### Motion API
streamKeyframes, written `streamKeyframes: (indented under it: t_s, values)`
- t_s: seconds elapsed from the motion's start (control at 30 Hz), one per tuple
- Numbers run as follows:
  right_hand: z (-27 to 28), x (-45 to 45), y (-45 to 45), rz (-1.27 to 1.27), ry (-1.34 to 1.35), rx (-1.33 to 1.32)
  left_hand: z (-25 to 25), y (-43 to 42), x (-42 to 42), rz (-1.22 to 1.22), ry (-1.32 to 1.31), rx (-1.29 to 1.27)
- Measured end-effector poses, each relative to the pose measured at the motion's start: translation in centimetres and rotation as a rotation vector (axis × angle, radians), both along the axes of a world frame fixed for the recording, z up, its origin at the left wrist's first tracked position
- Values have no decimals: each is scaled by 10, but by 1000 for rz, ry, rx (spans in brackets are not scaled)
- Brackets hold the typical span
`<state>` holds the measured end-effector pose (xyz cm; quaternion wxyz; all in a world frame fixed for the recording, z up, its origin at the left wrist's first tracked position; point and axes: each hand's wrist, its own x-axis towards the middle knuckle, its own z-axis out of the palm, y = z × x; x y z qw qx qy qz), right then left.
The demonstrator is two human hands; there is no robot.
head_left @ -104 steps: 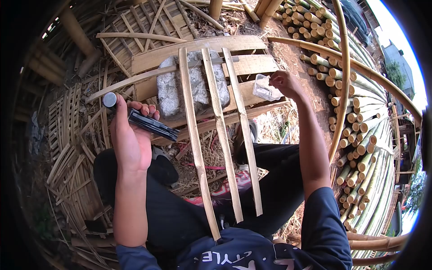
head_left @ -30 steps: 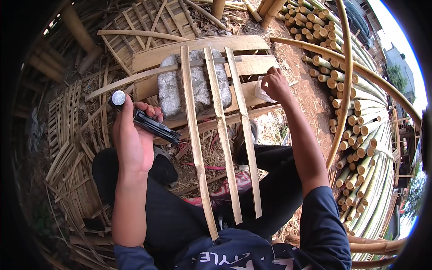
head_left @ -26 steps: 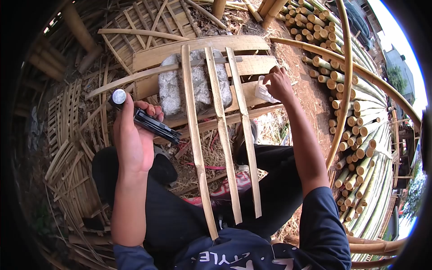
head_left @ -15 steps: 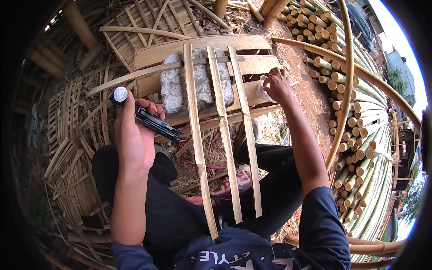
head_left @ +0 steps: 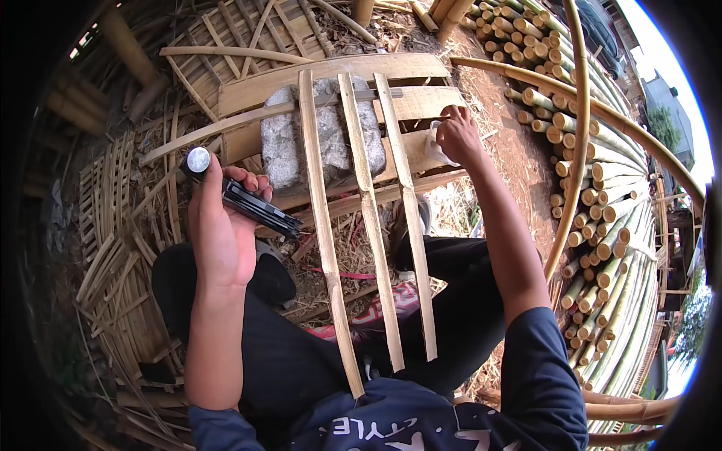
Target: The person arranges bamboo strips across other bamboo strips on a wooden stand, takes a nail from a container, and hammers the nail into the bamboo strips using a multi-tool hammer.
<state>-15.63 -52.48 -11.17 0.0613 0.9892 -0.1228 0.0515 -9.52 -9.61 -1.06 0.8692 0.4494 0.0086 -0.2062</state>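
My left hand point(head_left: 226, 225) is wrapped round a black tool with a round silver end point(head_left: 259, 209), which looks like a hammer folded with other metal parts. Over a clear plastic container point(head_left: 438, 146), my right hand point(head_left: 460, 137) has its fingers bent together; whether anything is between them is too small to tell. Three split bamboo strips point(head_left: 329, 248) lie side by side, running from a rough grey stone block point(head_left: 282, 150) toward my lap. A thinner strip point(head_left: 218, 131) crosses beneath them at their far ends.
The block rests on a bench of wide planks point(head_left: 331, 71). Stacked bamboo poles point(head_left: 602, 188) fill the right side, with a curved pole point(head_left: 580, 135) in front. Slatted bamboo panels point(head_left: 256, 34) lie behind, and loose strips point(head_left: 120, 286) are heaped at the left.
Since the earliest frame, my right hand has shifted slightly left and up over the container, its fingers moving there. My left hand still holds the black tool, slightly turned.
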Motion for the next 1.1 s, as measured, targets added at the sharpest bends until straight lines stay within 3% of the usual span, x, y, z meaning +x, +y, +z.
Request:
streamKeyframes:
  t_s: [0.3,0.87,1.1]
  values:
    - [-3,1,-8,142,2,-33,-1,0,0,-6,-15,-2]
    - [3,2,-22,127,4,90,2,3,-1,-14,2,-4]
    - [35,-7,-13,129,-63,142,3,4,-2,-5,9,7]
